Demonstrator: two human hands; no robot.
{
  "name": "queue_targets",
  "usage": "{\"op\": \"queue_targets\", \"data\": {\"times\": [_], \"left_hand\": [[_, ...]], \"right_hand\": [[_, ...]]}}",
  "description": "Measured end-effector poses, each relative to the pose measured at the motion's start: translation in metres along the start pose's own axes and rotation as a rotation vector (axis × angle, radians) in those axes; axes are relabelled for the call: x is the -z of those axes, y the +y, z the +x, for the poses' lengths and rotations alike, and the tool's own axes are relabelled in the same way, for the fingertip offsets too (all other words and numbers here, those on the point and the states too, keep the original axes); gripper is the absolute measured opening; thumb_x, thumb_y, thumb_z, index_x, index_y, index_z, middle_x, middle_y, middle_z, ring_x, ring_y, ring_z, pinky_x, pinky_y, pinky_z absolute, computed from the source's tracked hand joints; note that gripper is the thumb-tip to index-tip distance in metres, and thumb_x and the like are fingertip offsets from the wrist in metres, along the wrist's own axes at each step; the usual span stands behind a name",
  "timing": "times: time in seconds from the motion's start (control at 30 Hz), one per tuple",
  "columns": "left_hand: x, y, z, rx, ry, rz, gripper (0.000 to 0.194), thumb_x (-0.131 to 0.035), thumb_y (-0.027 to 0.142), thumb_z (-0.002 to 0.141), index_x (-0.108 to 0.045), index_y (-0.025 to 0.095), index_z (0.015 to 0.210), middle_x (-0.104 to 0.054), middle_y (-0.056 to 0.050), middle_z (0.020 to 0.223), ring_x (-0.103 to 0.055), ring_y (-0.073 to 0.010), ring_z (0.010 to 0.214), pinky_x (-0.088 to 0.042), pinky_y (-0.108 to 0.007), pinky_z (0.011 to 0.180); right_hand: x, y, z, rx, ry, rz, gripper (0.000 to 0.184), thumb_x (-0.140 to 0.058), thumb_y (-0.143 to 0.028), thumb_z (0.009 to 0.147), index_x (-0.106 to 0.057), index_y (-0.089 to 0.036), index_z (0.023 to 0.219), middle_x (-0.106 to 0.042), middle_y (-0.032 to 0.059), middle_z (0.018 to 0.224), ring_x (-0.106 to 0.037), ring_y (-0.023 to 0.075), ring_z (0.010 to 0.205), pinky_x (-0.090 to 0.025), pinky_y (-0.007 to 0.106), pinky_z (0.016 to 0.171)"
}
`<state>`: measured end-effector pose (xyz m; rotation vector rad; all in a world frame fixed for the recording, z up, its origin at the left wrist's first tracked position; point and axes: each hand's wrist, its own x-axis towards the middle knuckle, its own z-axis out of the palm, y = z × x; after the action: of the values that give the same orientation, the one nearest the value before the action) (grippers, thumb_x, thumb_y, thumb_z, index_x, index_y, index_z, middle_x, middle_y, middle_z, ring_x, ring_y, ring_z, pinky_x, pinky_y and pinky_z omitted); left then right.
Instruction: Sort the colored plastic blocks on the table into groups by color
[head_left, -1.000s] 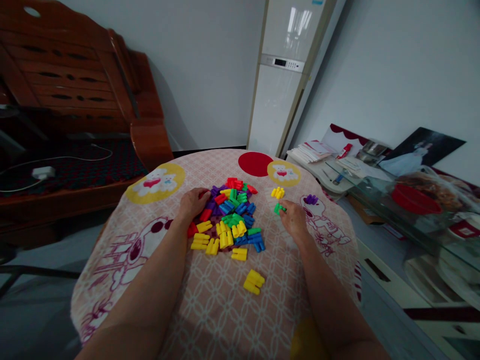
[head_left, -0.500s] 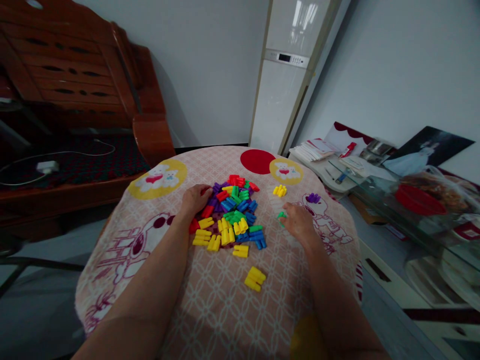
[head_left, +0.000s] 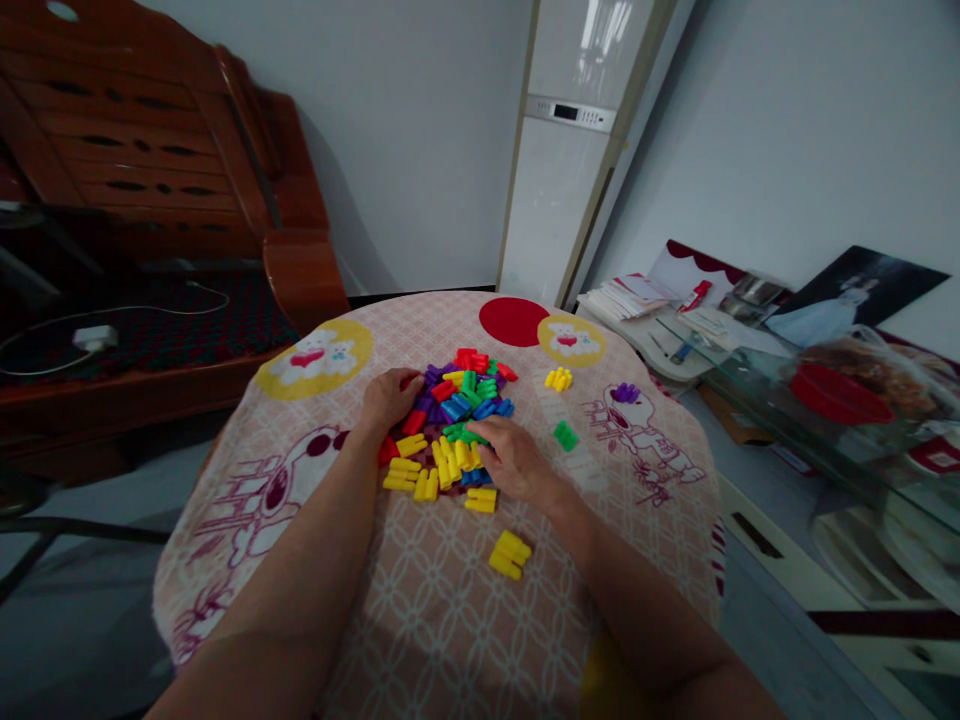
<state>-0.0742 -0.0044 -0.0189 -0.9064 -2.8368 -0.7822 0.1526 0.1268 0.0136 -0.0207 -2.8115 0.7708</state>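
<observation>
A heap of coloured plastic blocks (head_left: 457,420), red, blue, green, yellow and purple, lies in the middle of a round table covered by a pink cartoon-print cloth (head_left: 450,590). My left hand (head_left: 388,398) rests with curled fingers on the heap's left edge, touching red and purple pieces. My right hand (head_left: 511,462) lies on the heap's right side, fingers bent over green and blue blocks; whether it grips one is hidden. Set apart on the cloth are a green block (head_left: 565,435), a yellow one (head_left: 558,379), a purple one (head_left: 625,393) and a yellow cluster (head_left: 510,555).
A wooden bench (head_left: 150,200) with a white charger and cable stands to the left. A tall white air conditioner (head_left: 562,150) stands behind the table. To the right, a low glass-topped stand (head_left: 787,390) carries papers, a red bowl and a photo.
My right hand let go of the green block, which now lies alone on the cloth, and moved left onto the heap. My left hand stayed where it was.
</observation>
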Motion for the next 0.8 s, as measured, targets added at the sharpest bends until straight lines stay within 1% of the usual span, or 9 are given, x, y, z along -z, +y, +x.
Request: {"op": "queue_targets", "data": {"times": [0.1,0.17,0.27,0.37,0.43,0.57,0.63,0.7,0.8], "left_hand": [[0.001,0.001,-0.001,0.002,-0.008,0.002,0.046,-0.043,0.041,0.092,-0.073,0.019,0.119,-0.073,-0.010,0.120,-0.067,-0.0261,0.108,-0.048,-0.032,0.093],[0.000,0.002,0.000,0.000,-0.012,0.003,0.047,-0.042,0.041,0.092,-0.073,0.018,0.119,-0.073,-0.011,0.120,-0.066,-0.0266,0.108,-0.048,-0.032,0.093],[-0.001,0.001,0.001,-0.002,-0.010,0.008,0.047,-0.042,0.041,0.092,-0.073,0.018,0.119,-0.072,-0.011,0.121,-0.066,-0.0266,0.109,-0.049,-0.032,0.093],[-0.001,-0.001,0.002,-0.006,-0.012,0.021,0.047,-0.041,0.042,0.093,-0.072,0.019,0.119,-0.072,-0.010,0.123,-0.066,-0.0261,0.111,-0.049,-0.031,0.093],[-0.001,-0.001,0.002,-0.009,-0.015,0.022,0.047,-0.041,0.042,0.093,-0.072,0.019,0.120,-0.072,-0.010,0.123,-0.066,-0.0261,0.111,-0.048,-0.031,0.093],[0.001,0.001,0.001,0.002,-0.028,0.017,0.048,-0.041,0.041,0.093,-0.072,0.017,0.121,-0.072,-0.012,0.122,-0.066,-0.0272,0.111,-0.048,-0.032,0.094],[0.001,0.002,0.000,0.002,-0.028,0.017,0.048,-0.041,0.041,0.093,-0.072,0.017,0.121,-0.071,-0.012,0.123,-0.065,-0.0272,0.112,-0.047,-0.032,0.095],[0.002,0.003,0.000,-0.007,-0.022,0.015,0.047,-0.041,0.040,0.093,-0.072,0.018,0.121,-0.071,-0.010,0.123,-0.065,-0.0264,0.112,-0.047,-0.032,0.096],[0.001,0.002,0.000,-0.015,-0.021,0.020,0.047,-0.041,0.040,0.093,-0.072,0.017,0.120,-0.072,-0.010,0.123,-0.065,-0.0260,0.111,-0.047,-0.032,0.095]], "right_hand": [[-0.002,-0.002,0.000,-0.039,-0.011,0.005,0.038,-0.059,-0.011,0.084,-0.065,-0.020,0.121,-0.068,0.0072,0.108,-0.062,0.0200,0.100,-0.048,0.031,0.092],[-0.008,-0.004,-0.001,-0.058,-0.026,-0.047,0.033,-0.062,-0.014,0.084,-0.067,-0.019,0.116,-0.067,0.0079,0.106,-0.061,0.0205,0.099,-0.047,0.031,0.091],[-0.019,-0.007,0.000,-0.027,-0.019,-0.155,0.019,-0.057,-0.018,0.088,-0.068,-0.019,0.104,-0.066,0.0098,0.104,-0.059,0.0223,0.102,-0.045,0.033,0.094],[-0.017,-0.007,-0.001,-0.026,0.077,-0.138,0.020,-0.049,-0.018,0.091,-0.066,-0.017,0.102,-0.067,0.0111,0.103,-0.059,0.0224,0.100,-0.046,0.034,0.093],[-0.003,-0.002,-0.004,-0.072,0.173,-0.031,0.021,-0.049,-0.018,0.090,-0.064,-0.017,0.104,-0.068,0.0094,0.101,-0.062,0.0203,0.095,-0.048,0.032,0.088],[0.043,0.026,-0.017,-0.195,0.348,0.197,0.024,-0.053,-0.024,0.085,-0.063,-0.018,0.106,-0.070,0.0029,0.089,-0.065,0.0153,0.078,-0.051,0.025,0.073],[0.067,0.045,-0.027,-0.243,0.439,0.184,0.028,-0.056,-0.024,0.081,-0.065,-0.017,0.106,-0.071,0.0032,0.087,-0.066,0.0156,0.075,-0.051,0.025,0.070],[0.084,0.063,-0.037,-0.313,0.489,0.120,0.033,-0.057,-0.023,0.078,-0.066,-0.016,0.109,-0.072,0.0034,0.083,-0.066,0.0160,0.070,-0.051,0.026,0.068],[0.099,0.083,-0.048,-0.424,0.449,-0.030,0.030,-0.058,-0.020,0.076,-0.070,-0.017,0.103,-0.074,0.0041,0.081,-0.067,0.0174,0.071,-0.051,0.028,0.070]]}}
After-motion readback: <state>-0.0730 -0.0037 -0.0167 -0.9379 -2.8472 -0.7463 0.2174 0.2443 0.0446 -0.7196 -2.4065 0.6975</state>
